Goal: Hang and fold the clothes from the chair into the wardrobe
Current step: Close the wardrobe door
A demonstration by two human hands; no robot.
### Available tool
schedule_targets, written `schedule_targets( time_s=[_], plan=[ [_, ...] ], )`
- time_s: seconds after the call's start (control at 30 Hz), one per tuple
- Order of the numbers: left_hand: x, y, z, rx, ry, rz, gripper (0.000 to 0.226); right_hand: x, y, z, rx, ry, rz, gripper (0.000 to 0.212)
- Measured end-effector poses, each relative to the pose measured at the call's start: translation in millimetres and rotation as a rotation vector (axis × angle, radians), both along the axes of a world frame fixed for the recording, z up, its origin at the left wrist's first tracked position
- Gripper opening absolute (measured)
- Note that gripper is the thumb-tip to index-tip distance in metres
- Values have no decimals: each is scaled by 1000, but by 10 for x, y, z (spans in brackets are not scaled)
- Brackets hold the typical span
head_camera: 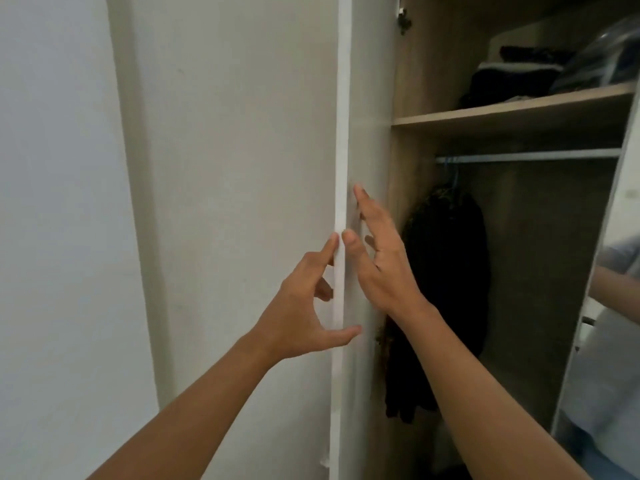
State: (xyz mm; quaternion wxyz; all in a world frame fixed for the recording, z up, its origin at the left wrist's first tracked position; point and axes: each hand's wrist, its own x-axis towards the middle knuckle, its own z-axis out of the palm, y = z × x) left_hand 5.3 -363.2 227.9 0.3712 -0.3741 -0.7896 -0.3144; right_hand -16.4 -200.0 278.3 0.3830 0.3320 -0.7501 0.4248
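Note:
The wardrobe stands open in front of me. Its white left door (343, 133) is swung toward me, so I see it edge-on. My left hand (304, 306) holds that edge, fingers on the outer face and thumb across the front. My right hand (377, 258) lies flat with straight fingers against the door's inner face. Inside, a dark garment (446, 271) hangs from a blue hanger on the metal rail (526, 155). The chair is out of view.
A wooden shelf (512, 110) above the rail carries folded dark clothes (509, 77) and a clear plastic bag (609, 57). The right door (613, 306) has a mirror showing a person's reflection. A white wall (62, 202) fills the left side.

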Motion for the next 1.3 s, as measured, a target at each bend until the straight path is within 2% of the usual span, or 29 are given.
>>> schedule_targets(
  time_s=[0.17, 0.3, 0.53, 0.67, 0.77, 0.93, 1.17, 1.3],
  plan=[
    [-97, 790, 21, -150, 28, -99, 123, 243, 832, 24, 4, 72, -123, 60],
    [-252, 1421, 13, -202, -12, -124, 120, 363, 1493, 57, 47, 13, -281, 63],
    [-584, 2336, -154, -261, 2, -69, 122, 419, 2500, 240, 390, 48, -902, 74],
    [-733, 2752, -275, -248, -16, -56, 124, 257, 2925, 299, 521, 101, -1145, 79],
    [-826, 2997, -357, -235, -30, -28, 124, 124, 3135, 303, 565, 112, -1228, 83],
    [-894, 3303, -386, -222, -40, 60, 120, -104, 3385, 214, 612, 237, -1312, 85],
    [-1044, 3480, -454, -185, -71, 177, 124, -469, 3647, 156, 625, 408, -1321, 81],
    [-1074, 3509, -464, -196, -81, 194, 120, -573, 3638, 158, 599, 419, -1289, 80]
  ],
)
